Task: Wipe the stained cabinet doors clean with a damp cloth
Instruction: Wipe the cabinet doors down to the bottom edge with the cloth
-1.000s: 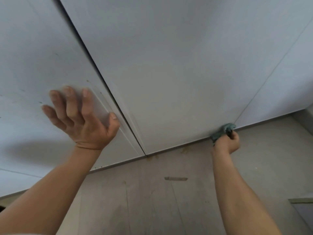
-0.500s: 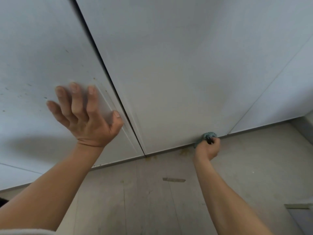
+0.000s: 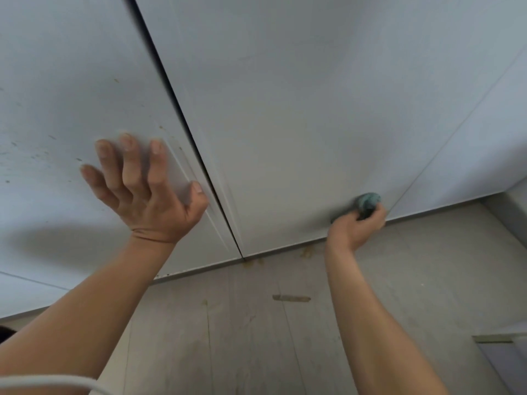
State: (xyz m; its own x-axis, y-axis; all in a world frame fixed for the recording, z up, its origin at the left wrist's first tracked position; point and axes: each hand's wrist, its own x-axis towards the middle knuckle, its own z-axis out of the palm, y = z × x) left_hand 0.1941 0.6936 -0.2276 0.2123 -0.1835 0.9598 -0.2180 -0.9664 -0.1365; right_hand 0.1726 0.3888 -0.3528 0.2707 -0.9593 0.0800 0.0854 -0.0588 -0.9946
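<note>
Right hand (image 3: 356,226): clenched around wadded teal cloth (image 3: 368,201), pressing it low on the white panel door (image 3: 285,124).
Left hand (image 3: 145,189): empty, fingers splayed against the speckled white neighbouring door (image 3: 57,109), likely for bracing.

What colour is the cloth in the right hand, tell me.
Mottled teal green; the head view shows the cloth best.

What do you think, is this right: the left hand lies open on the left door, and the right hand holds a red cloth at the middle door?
No: the head view shows the cloth is blue-green, not red. The rest holds: the left hand lies open on the left door, and the right hand holds the cloth at the middle door.
</note>
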